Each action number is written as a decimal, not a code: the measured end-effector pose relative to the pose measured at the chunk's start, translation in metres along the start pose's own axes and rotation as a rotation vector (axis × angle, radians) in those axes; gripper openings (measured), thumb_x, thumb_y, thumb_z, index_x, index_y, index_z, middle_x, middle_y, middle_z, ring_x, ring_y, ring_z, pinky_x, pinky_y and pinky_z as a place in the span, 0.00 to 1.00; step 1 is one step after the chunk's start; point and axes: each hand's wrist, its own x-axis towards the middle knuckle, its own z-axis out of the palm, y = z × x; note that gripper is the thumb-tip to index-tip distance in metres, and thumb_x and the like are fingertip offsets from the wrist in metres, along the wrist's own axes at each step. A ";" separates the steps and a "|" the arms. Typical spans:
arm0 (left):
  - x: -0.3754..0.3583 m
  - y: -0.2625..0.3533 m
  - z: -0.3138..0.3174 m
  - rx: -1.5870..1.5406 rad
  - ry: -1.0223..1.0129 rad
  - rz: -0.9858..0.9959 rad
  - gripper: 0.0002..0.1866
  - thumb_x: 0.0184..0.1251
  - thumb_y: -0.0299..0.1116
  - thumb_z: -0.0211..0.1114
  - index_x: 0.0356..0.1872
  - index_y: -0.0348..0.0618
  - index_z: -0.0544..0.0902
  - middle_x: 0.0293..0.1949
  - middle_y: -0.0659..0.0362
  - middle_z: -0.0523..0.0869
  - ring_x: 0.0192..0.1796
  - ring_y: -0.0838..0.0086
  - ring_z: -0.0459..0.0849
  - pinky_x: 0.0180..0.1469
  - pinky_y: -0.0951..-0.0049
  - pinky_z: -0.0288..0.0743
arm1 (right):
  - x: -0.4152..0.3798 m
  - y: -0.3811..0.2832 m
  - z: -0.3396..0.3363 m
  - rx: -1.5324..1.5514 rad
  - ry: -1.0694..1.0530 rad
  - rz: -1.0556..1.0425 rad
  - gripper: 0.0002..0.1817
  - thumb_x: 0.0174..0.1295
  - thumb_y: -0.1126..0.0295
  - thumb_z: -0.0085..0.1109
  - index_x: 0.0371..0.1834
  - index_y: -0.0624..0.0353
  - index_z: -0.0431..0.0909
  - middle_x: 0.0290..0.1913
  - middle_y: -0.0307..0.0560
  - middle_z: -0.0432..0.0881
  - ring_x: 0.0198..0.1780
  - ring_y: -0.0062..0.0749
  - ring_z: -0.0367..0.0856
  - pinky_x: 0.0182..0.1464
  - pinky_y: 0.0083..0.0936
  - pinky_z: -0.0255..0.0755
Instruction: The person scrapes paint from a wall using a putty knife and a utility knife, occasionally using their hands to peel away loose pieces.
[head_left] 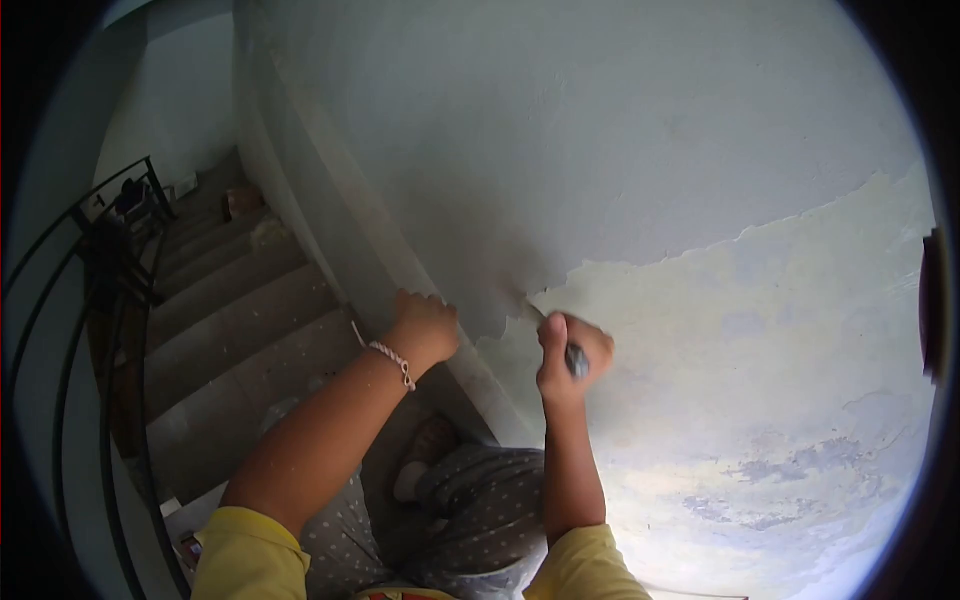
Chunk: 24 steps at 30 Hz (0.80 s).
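My right hand (580,352) is wrapped round the dark handle of a scraper (577,362). The scraper's thin blade (533,310) points up and left, at the ragged edge where grey paint (600,160) meets a pale bare patch of wall (700,340). My left hand (425,325), with a braided bracelet (392,361) at the wrist, is curled closed beside the sloping ledge (372,220) along the wall's foot. Its fingertips face away, so what they may hold is hidden.
Concrete stairs (240,345) run along the left, with a black metal railing (105,400) on their outer side. A brown object (241,203) sits higher up the steps. Lower right, the wall has flaking patches (800,480). My sandalled foot (430,440) is close to the wall.
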 end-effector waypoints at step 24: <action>0.004 0.008 -0.001 0.001 -0.047 -0.025 0.24 0.65 0.51 0.64 0.56 0.48 0.83 0.55 0.54 0.85 0.57 0.58 0.83 0.63 0.51 0.67 | -0.016 -0.010 0.004 -0.026 -0.173 -0.043 0.11 0.61 0.77 0.62 0.20 0.64 0.77 0.20 0.49 0.80 0.19 0.40 0.78 0.27 0.25 0.71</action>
